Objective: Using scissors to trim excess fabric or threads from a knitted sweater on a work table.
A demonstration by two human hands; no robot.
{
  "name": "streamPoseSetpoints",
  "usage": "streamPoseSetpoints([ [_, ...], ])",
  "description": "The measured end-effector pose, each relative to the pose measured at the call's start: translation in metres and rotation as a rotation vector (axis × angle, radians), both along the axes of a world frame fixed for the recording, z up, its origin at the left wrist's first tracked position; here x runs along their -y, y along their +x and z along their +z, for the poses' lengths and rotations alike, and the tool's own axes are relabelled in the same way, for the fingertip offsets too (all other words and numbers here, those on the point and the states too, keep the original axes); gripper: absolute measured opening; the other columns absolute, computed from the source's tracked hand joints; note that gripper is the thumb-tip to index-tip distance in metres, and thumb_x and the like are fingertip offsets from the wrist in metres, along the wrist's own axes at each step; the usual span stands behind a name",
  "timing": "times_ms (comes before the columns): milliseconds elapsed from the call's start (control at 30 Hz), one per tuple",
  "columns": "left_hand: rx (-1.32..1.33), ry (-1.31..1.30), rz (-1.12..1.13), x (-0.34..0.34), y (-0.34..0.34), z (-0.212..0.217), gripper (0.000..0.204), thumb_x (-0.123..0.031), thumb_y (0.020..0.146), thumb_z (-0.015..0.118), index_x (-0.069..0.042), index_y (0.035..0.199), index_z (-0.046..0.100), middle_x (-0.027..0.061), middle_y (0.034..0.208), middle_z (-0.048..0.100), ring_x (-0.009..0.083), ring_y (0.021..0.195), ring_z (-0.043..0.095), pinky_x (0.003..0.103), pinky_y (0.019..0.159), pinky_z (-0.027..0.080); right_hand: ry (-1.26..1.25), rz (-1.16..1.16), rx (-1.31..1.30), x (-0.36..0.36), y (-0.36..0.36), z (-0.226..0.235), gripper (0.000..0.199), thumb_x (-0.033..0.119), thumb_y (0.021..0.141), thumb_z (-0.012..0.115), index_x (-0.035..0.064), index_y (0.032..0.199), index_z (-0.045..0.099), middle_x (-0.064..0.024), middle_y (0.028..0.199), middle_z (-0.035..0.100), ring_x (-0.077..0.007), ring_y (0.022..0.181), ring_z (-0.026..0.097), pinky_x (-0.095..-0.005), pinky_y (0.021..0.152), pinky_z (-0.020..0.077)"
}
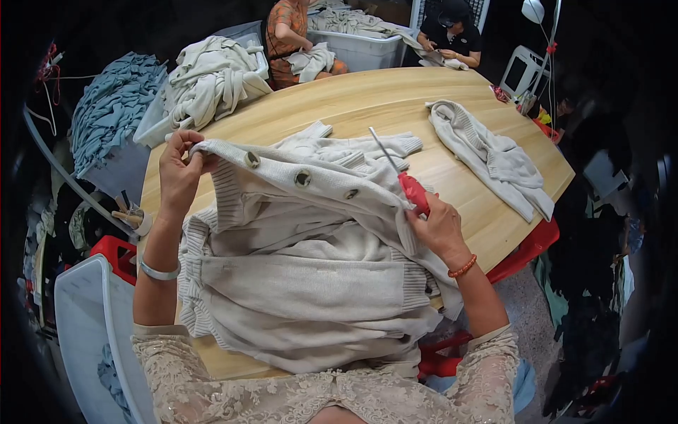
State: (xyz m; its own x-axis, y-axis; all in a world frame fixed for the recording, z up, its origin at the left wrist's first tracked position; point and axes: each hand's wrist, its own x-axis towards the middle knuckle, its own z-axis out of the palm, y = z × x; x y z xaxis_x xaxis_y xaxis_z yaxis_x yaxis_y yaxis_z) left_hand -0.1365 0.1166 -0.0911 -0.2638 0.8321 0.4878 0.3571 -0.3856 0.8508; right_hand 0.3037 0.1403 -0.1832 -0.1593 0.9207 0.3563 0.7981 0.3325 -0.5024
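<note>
A cream knit cardigan (304, 177) is stretched between my hands above the table, its button band with dark round buttons facing up. My left hand (181, 169) pinches the band's corner at the ribbed hem. My right hand (439, 225) grips red-handled scissors (415, 192), their metal blades together and pointing up and away to the left. The fingers of that hand also touch the cardigan's right end; whether they pinch it is hard to see. Beneath lies more cream knitwear (304, 283), folded with ribbed edges, reaching the table's near edge.
Another cream knit garment (487, 155) lies on the wooden table (353, 99) at right. A tub of cream garments (212, 78) and a blue-grey garment pile (116, 106) stand far left. Two people sit beyond the table. Red stools (526, 251) and a plastic bin (81, 304) flank me.
</note>
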Motion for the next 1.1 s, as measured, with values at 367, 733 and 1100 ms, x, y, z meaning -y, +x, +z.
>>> streamPoseSetpoints([
  [367,0.080,-0.079,-0.052,-0.024,-0.019,-0.020,0.019,0.004,0.093,0.047,-0.002,0.110,0.052,0.0081,0.099,0.059,0.0162,0.084,0.068,0.029,0.075,0.062,0.258,0.030,0.200,0.026,-0.009,-0.027,0.048,0.019,0.070,0.081,0.0002,0.104,0.051,-0.0166,0.095,0.060,-0.0366,0.080,0.064,-0.0453,0.071,0.0516],
  [733,-0.321,0.477,0.239,-0.043,-0.062,0.029,0.021,0.005,0.096,0.051,-0.002,0.115,0.058,0.0012,0.106,0.061,0.0060,0.087,0.058,0.019,0.078,0.049,-0.140,0.237,-0.479,-0.018,0.043,0.074,0.012,0.010,0.083,0.058,0.0016,0.091,0.061,0.0003,0.063,0.051,-0.0071,0.059,0.049,-0.0276,0.054,0.0421],
  [1100,-0.892,-0.276,-0.153,0.131,-0.004,-0.067,0.032,0.010,0.066,0.061,-0.003,0.095,0.057,0.0136,0.105,0.057,0.0330,0.106,0.053,0.040,0.094,0.043,-0.525,-0.091,0.413,0.030,0.107,0.007,0.027,0.023,0.089,0.068,0.0021,0.072,0.065,-0.0105,0.067,0.065,-0.0228,0.063,0.065,-0.0379,0.056,0.0474],
])
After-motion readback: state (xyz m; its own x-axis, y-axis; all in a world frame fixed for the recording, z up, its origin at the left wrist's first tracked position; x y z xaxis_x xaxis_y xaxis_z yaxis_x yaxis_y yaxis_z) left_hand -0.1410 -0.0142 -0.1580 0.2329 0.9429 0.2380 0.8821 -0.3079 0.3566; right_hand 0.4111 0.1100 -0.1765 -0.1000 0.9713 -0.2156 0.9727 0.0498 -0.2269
